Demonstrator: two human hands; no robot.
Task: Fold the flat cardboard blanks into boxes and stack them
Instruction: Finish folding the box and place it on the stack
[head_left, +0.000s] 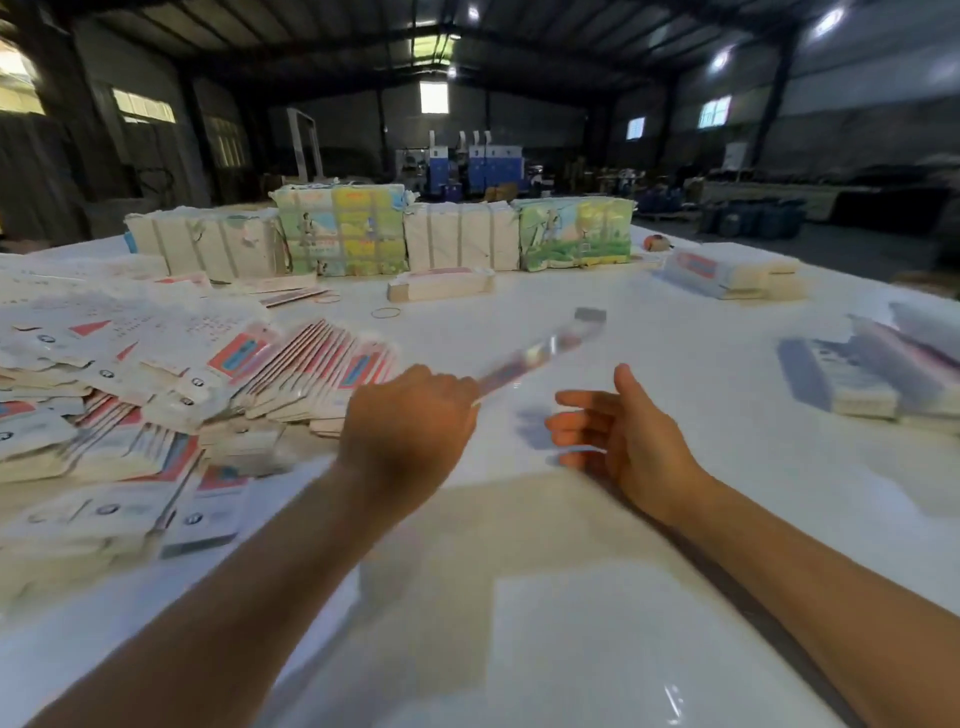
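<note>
My left hand (410, 421) grips one end of a flat cardboard blank (540, 351), which is motion-blurred and points up and to the right above the white table (571, 649). To the right of that hand my right hand (618, 431) hovers with fingers straight and spread, holding nothing, a short way below the blank. A big loose heap of flat red-and-white blanks (156, 384) covers the table's left side. Folded boxes lie in a stack at the right edge (878, 374). More folded boxes sit at the far right (727, 273).
Strapped bundles of printed cardboard (343, 231) stand in a row across the back of the table. A single box (441, 283) and rubber bands (386, 312) lie in front of them. Beyond is a dim warehouse with machines.
</note>
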